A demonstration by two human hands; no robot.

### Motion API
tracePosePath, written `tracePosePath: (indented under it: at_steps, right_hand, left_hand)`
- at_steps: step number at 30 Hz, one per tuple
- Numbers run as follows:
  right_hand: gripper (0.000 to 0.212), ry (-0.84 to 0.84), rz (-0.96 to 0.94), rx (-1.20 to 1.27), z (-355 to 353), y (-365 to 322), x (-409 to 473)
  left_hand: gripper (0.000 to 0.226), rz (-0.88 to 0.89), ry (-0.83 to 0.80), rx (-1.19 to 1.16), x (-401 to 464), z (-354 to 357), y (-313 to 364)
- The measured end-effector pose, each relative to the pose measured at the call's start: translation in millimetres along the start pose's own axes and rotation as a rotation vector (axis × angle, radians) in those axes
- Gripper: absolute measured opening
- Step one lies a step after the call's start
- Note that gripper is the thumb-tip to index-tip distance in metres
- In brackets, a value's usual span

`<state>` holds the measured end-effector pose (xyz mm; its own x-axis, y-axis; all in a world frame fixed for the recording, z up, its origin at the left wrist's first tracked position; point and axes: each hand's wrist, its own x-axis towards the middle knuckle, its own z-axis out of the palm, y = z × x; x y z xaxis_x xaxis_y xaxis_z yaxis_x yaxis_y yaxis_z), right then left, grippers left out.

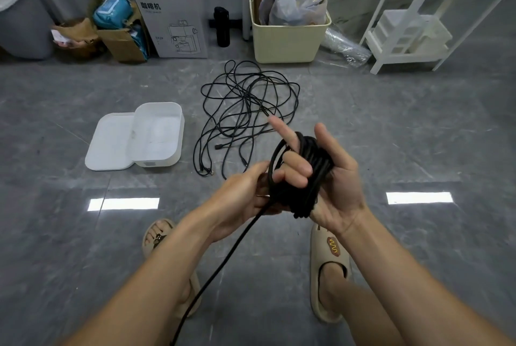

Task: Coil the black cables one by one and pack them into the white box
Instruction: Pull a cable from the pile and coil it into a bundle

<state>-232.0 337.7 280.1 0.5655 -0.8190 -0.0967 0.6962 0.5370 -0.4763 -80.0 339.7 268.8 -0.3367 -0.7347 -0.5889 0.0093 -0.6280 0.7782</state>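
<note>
the right hand (332, 178) is raised palm-up over the grey tiled floor (83, 248), with a thick black cable coil (307, 175) wound round its fingers. the index finger points up and away through the top of the coil, the other fingers curl over the front of the loops, and the thumb stands up behind them, so this grip is closed round the bundle. the left hand (243, 200) sits just beside it, touching the lower left of the coil; its fingers pinch the same cable where the loose cable tail (223, 267) leaves the bundle. the tail runs down and left between the two forearms, over the left slipper (156, 236), to the bottom edge of the view. the right slipper (331, 267) carries a small hot-dog picture.

farther out on the floor lies a loose tangle of thin black cables (245, 111), uncoiled, with several plugs showing at its near side. just to its left stands the white box (159, 133), open; nothing can be made out inside it. its lid (109, 144) lies flat against the box's left side, partly under it.

along the back wall stand a tall carton (170, 10) printed with a coffee machine, a black bottle (222, 26), a cream bin (287, 35) stuffed with plastic bags, and a white shelf unit (435, 10) at the right.
</note>
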Motion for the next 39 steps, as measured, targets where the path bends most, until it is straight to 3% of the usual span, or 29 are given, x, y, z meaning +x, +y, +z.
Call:
tracePosePath:
  at_steps: [5, 8, 13, 19, 22, 24, 27, 33, 39]
  right_hand:
    - [0.065, 0.365, -0.182, -0.078, 5.0, -8.7, 4.3]
    - [0.042, 0.481, -0.182, -0.302, 4.2, -13.5, 5.3]
    - [0.077, 0.572, -0.145, -0.727, -10.1, -8.5, 9.8]
    - [0.064, 0.591, 0.055, -1.265, -17.1, -8.1, 5.1]
    - [0.060, 0.605, 0.157, -1.576, -23.5, -4.9, 2.2]
    - [0.056, 0.600, 0.342, -1.742, -21.0, -3.2, -0.8]
    - [0.080, 0.596, 0.582, -1.607, -8.0, -2.9, -3.9]
    - [0.099, 0.151, 0.666, -0.919, 3.1, -9.3, -6.4]
    - [0.077, -0.220, 0.674, -0.489, 3.8, -1.9, -5.9]
  left_hand:
    - [0.065, -0.160, -0.154, 0.017, -3.6, 2.1, 1.0]
    - [0.065, -0.180, -0.161, 0.036, -5.8, 1.4, 3.4]
    - [0.053, -0.173, -0.142, 0.209, -8.7, 1.4, 6.3]
    - [0.021, -0.003, -0.114, 0.665, -13.4, -2.3, 12.3]
    - [0.015, 0.117, -0.133, 0.742, -14.5, -2.4, 11.8]
    - [0.010, 0.186, -0.103, 0.760, -16.4, -6.2, 15.4]
    - [0.010, 0.260, -0.039, 0.714, -18.9, -16.6, 22.4]
    - [0.018, 0.416, -0.027, 0.520, -22.4, -25.9, 28.6]
    - [0.013, 0.482, -0.015, 0.419, -17.8, -27.9, 26.2]
